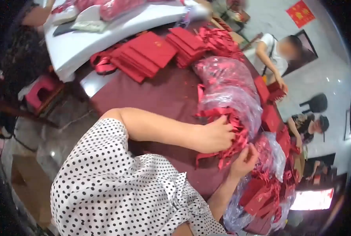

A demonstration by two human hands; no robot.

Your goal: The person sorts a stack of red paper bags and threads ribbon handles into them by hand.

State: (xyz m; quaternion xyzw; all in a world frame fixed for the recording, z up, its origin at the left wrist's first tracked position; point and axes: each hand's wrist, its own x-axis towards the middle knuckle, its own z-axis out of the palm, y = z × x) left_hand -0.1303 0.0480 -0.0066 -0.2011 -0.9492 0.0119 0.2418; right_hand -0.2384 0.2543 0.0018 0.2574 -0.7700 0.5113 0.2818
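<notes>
Seemingly sorting, the left hand (215, 137) curls into narrow, satiny red ribbons (240, 136) beside the half-curled right hand (244, 161) (I can't tell either's hold); freeing one would need pinching.

My L hand (216, 137) touches shiny red ribbon strips (239, 137) nr crinkled clear plastic bag (228, 97); R hand (244, 160) just beside, fingers curled.

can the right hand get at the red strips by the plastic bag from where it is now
Probably yes: the right hand is right beside the red strips, with nothing seen between, though the left hand covers some.
</notes>
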